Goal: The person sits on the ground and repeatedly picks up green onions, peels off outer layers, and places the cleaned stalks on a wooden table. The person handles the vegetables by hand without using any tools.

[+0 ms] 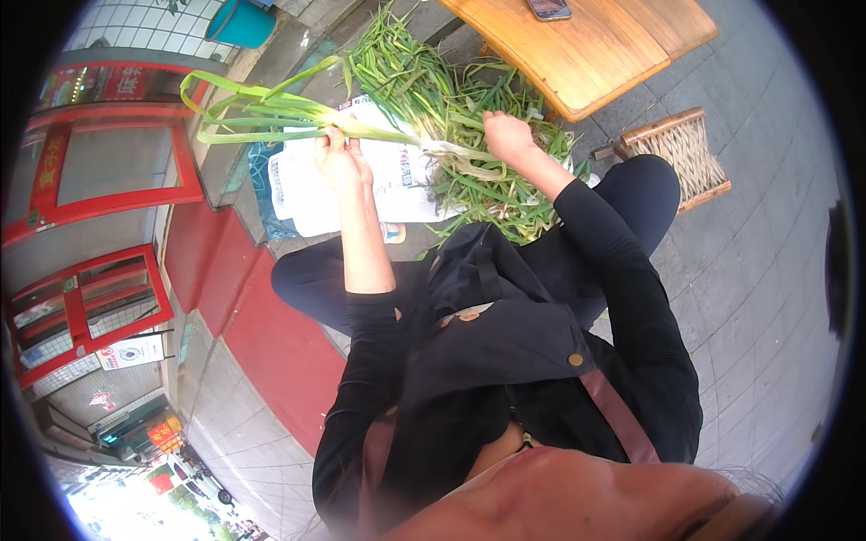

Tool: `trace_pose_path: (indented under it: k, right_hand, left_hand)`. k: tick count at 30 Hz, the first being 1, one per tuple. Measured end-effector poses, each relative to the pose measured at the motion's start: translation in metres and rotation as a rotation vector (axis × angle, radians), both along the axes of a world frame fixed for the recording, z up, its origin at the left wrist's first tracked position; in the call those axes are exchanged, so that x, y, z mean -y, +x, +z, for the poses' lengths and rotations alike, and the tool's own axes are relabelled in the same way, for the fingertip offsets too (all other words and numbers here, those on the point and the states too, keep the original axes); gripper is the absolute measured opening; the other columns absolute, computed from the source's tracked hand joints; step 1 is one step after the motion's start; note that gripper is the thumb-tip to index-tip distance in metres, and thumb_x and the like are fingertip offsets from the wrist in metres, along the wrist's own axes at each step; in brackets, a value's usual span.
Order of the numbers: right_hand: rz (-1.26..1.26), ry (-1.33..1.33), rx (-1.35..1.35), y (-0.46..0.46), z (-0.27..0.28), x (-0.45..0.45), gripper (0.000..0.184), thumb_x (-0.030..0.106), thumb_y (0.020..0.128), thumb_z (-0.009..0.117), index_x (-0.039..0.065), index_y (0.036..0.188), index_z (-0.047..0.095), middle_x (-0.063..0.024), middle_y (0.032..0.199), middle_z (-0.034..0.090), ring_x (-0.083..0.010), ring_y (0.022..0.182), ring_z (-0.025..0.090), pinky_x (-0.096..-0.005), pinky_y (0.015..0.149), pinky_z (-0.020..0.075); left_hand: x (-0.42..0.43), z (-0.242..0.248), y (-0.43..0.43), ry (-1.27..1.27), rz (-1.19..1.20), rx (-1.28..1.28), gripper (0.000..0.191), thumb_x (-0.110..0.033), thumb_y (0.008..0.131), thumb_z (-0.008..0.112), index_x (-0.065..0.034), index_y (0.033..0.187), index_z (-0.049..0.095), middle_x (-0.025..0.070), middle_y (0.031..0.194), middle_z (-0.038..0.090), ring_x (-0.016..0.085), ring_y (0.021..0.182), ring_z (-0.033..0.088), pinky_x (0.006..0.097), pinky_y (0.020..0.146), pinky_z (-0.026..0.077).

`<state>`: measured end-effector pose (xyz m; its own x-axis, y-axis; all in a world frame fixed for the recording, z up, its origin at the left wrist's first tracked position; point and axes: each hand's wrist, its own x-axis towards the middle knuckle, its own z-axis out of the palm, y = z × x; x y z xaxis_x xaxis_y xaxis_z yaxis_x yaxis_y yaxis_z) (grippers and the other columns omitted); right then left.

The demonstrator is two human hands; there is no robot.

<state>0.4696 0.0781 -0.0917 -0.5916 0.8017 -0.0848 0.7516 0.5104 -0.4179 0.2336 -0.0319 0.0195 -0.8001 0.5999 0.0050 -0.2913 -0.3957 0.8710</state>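
My left hand [344, 160] grips a large green onion [372, 132] by its stalk, thumb on top. Its long green leaves fan out to the left, and its pale root end points right. A withered, pale outer leaf [467, 150] runs from that end to my right hand [509, 137], which is closed around its far end in a fist. Beneath my right hand spreads a heap of loose green leaves and trimmings [500, 196]. More green onions [399, 67] lie bunched beyond the hands. Below my left hand is a white printed sack [318, 193].
A wooden table [575, 54] with a phone [549, 8] stands at the upper right. Near my right knee is a woven-seat stool [673, 155]. Red-carpeted steps [250, 311] and red-framed doors [122, 162] lie to the left. A teal bucket [241, 26] stands at the upper left.
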Motion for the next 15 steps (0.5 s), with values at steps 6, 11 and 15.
trace_pose_path:
  k: [6, 11, 15]
  right_hand:
    - [0.196, -0.102, -0.675, -0.009, 0.052, 0.005, 0.035, 0.015, 0.088, 0.067, 0.003, 0.120, 0.060, -0.0142, 0.109, 0.065, -0.0248, 0.083, 0.066, -0.0385, 0.077, 0.0523]
    - [0.113, -0.436, -0.913, -0.031, 0.056, 0.015, 0.056, 0.016, 0.088, 0.069, -0.001, 0.136, 0.047, -0.0115, 0.120, 0.061, -0.0194, 0.082, 0.060, -0.0332, 0.079, 0.0512]
    - [-0.211, -0.300, -0.517, -0.043, -0.004, -0.001, 0.077, 0.039, 0.088, 0.069, -0.007, 0.141, 0.038, -0.0249, 0.135, 0.048, -0.0310, 0.104, 0.056, -0.0388, 0.095, 0.0461]
  left_hand:
    - [-0.008, -0.034, 0.047, 0.057, -0.041, -0.090, 0.021, -0.001, 0.099, 0.049, 0.0067, 0.118, 0.055, 0.0102, 0.093, 0.062, 0.021, 0.095, 0.061, 0.0367, 0.100, 0.047]
    - [-0.010, -0.049, 0.079, 0.107, -0.162, -0.010, 0.014, 0.001, 0.097, 0.051, 0.0061, 0.108, 0.059, 0.0102, 0.090, 0.061, 0.021, 0.092, 0.061, 0.0375, 0.101, 0.047]
    - [-0.005, -0.065, 0.083, 0.180, -0.261, -0.018, 0.011, 0.000, 0.097, 0.054, 0.0049, 0.105, 0.059, 0.0101, 0.089, 0.061, 0.021, 0.090, 0.061, 0.0397, 0.103, 0.046]
